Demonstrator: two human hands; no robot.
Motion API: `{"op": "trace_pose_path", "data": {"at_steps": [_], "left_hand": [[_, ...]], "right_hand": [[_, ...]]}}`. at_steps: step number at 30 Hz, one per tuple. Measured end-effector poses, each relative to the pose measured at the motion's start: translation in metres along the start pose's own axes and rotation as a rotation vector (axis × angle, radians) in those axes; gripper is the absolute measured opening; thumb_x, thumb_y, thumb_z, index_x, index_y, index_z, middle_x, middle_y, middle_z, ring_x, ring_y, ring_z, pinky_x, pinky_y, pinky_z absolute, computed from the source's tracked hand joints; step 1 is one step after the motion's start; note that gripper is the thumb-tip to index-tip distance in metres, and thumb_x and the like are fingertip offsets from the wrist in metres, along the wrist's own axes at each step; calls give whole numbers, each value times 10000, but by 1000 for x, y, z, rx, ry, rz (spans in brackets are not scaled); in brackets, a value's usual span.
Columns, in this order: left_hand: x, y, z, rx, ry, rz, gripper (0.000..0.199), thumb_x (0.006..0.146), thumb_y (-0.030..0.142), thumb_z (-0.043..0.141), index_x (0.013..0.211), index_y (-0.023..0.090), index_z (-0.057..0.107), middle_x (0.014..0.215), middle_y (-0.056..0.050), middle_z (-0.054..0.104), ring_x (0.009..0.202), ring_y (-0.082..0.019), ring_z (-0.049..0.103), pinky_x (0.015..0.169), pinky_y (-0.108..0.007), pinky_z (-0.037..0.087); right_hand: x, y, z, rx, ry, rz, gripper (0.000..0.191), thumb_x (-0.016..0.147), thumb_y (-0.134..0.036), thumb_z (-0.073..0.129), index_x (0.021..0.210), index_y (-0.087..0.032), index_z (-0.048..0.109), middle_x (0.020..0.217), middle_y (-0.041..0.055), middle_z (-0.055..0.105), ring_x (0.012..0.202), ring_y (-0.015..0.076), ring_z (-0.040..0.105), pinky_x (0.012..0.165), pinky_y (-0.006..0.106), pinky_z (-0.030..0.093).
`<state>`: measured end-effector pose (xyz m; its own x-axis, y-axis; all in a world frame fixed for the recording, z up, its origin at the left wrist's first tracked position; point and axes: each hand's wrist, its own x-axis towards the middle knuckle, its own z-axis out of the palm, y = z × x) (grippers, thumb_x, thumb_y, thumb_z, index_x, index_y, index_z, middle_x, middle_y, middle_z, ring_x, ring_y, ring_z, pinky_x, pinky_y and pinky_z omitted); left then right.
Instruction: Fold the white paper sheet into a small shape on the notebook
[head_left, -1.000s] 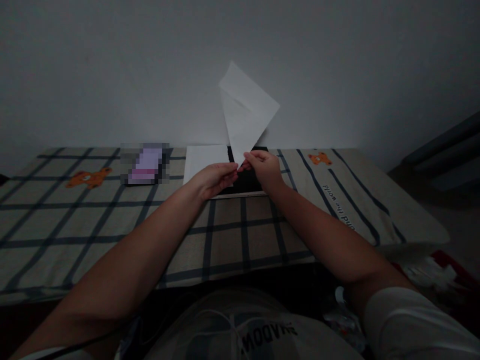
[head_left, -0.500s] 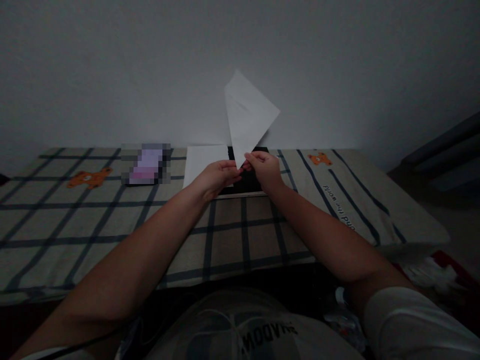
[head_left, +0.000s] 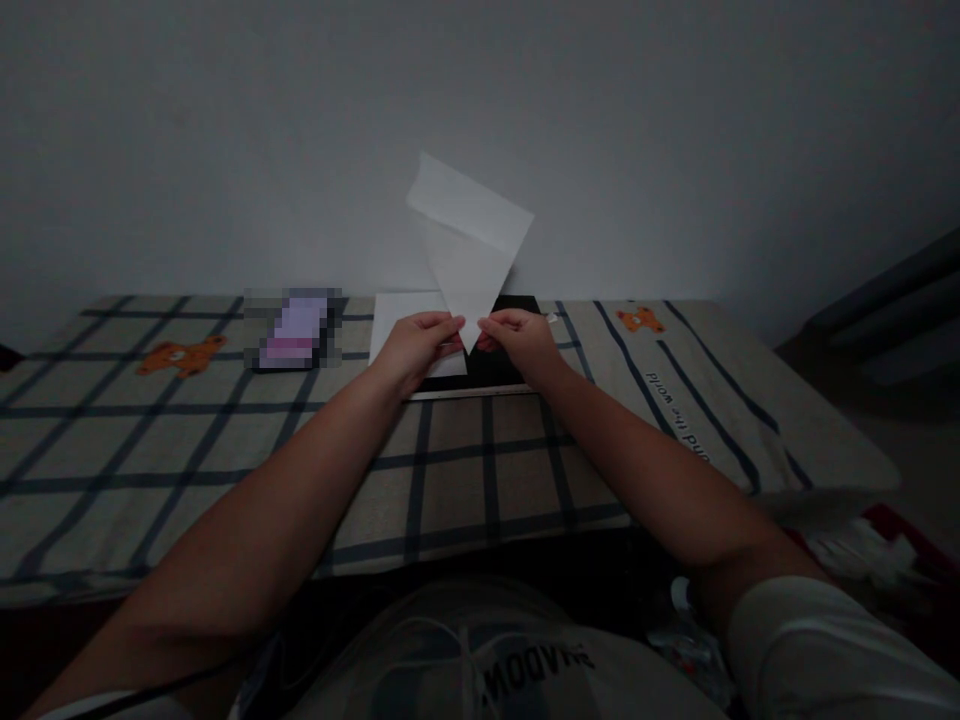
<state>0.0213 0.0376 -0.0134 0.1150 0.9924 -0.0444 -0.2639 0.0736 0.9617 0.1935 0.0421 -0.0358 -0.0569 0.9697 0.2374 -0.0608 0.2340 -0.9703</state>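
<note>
A folded white sheet of paper (head_left: 474, 250) stands up from my hands, its narrow point downward and its wide end fanning out above. My left hand (head_left: 424, 345) pinches the paper's left edge close to that point. On the opposite edge, my right hand (head_left: 519, 338) pinches it between thumb and fingers. Beneath them lies a flat black board or book (head_left: 504, 372), and another white sheet (head_left: 394, 318) covers its left part. My hands hide some of both.
A phone (head_left: 296, 330), blurred over, lies on the left of the checked tablecloth (head_left: 225, 430). A pale wall (head_left: 225, 150) rises behind the table. Below the table edge at the right are a clear plastic bottle (head_left: 686, 635) and a red and white heap (head_left: 870, 550).
The paper has turned over and tilted left, now showing a fold line across its upper part. My hands have moved slightly apart, one to each side of its point.
</note>
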Motion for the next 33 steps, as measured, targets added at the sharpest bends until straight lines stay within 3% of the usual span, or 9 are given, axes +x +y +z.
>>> {"op": "trace_pose_path", "data": {"at_steps": [7, 14, 19, 26, 33], "left_hand": [[-1, 4, 0, 36, 55, -23, 225, 737, 143, 875, 630, 137, 678, 589, 7, 620, 546, -65, 542, 607, -180, 528], [-3, 3, 2, 7, 5, -141, 219, 817, 102, 791, 634, 126, 672, 612, -8, 636, 579, -78, 582, 701, -218, 574], [1, -1, -1, -9, 31, -73, 142, 857, 183, 775, 739, 130, 719, 706, -43, 704, 689, -125, 663, 830, -293, 603], [0, 0, 2, 43, 107, -19, 201, 819, 135, 806, 647, 130, 701, 589, -9, 628, 570, -101, 595, 777, -287, 600], [1, -5, 0, -53, 40, -31, 112, 805, 72, 774, 715, 120, 726, 820, -69, 752, 747, -129, 705, 827, -285, 623]], "right_hand": [[1, -5, -3, 128, -48, 187, 199, 781, -330, 854, 773, -182, 722, 705, 11, 738, 655, 114, 683, 677, 249, 572], [5, -9, -8, 175, 56, 190, 125, 836, -233, 796, 759, -183, 712, 675, -7, 716, 624, 100, 664, 679, 244, 566], [5, -9, -5, 150, 54, 217, 104, 849, -168, 758, 757, -171, 708, 647, -5, 710, 610, 101, 661, 682, 249, 570], [3, -7, -6, 172, 52, 234, 109, 861, -240, 771, 783, -188, 714, 732, 17, 743, 670, 115, 685, 742, 271, 598], [5, -10, -8, 151, 113, 250, 101, 859, -178, 760, 774, -182, 706, 706, 0, 716, 638, 99, 652, 732, 256, 589]]}}
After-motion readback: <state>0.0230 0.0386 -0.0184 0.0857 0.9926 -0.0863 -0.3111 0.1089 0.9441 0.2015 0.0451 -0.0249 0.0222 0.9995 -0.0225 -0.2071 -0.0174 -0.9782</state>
